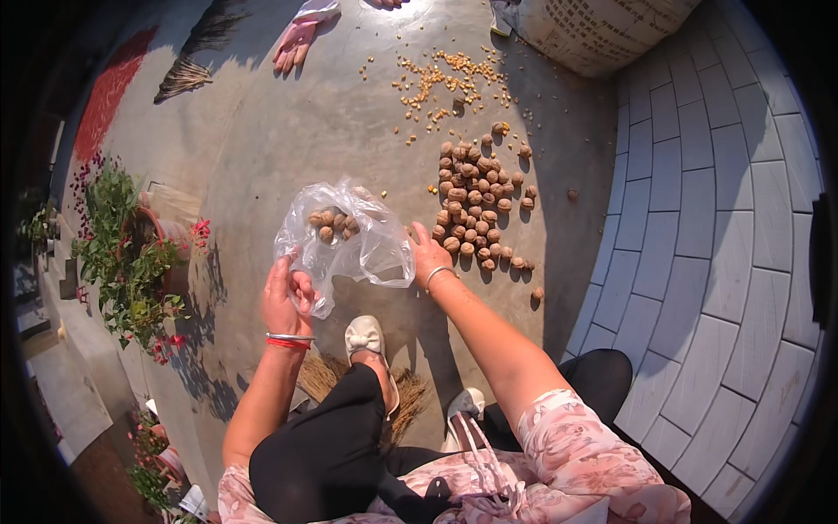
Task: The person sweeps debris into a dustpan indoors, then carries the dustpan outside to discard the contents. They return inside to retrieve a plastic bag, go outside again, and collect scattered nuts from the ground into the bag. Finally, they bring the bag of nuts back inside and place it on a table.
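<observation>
A clear plastic bag [386, 252] with several walnuts [334, 223] in it spreads out in front of me. My left hand [288, 291] grips its near left edge between thumb and fingers. At the bag's right edge is my right hand [429, 255], its thumb raised; the fingers are partly behind the plastic, so whether they grip it is unclear. Just right of that hand, a pile of loose walnuts [474, 196] lies on the concrete floor, with a few strays around it.
Corn kernels [452, 78] are scattered beyond the walnuts, near a large printed woven sack [602, 33]. A pink glove [298, 42] and twig broom [183, 75] lie farther off. Potted flowers [173, 239] stand left, a tiled wall [681, 229] right. A straw broom [409, 396] lies by my feet.
</observation>
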`<state>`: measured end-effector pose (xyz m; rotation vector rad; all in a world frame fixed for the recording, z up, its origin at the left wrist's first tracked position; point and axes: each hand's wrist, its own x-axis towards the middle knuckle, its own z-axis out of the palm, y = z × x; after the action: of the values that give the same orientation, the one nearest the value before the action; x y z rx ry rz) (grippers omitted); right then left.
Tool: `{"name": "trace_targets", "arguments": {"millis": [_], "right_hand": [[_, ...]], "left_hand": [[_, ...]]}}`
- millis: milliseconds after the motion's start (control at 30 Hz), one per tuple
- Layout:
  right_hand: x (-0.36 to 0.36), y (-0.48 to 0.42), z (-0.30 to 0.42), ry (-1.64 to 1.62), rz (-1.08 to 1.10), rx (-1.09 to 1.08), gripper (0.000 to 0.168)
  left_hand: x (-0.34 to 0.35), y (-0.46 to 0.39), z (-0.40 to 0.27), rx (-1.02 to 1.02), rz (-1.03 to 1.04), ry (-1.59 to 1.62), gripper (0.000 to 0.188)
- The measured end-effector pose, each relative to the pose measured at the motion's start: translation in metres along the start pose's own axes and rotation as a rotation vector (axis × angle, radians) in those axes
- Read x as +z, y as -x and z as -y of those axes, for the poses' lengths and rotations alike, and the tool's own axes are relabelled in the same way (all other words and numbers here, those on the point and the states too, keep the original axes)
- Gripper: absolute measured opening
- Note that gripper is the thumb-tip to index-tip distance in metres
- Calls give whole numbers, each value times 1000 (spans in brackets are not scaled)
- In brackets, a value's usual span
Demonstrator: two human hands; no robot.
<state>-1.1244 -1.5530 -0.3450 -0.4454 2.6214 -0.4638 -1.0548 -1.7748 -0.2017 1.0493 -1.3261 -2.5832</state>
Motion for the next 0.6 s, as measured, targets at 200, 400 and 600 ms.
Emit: {"name": "trace_targets", "arguments": {"millis": [200,400,600], "right_hand": [[21,-23,-24,-138,161,183,45],[-7,70,-24,-738,-452,269,26],[-87,80,64,-1096,-422,2,31]], "left_hand": [[15,15,20,-163,152,-151,35],[16,31,26,-271,374,-153,36],[24,38,43,-234,309,-198,30]]}}
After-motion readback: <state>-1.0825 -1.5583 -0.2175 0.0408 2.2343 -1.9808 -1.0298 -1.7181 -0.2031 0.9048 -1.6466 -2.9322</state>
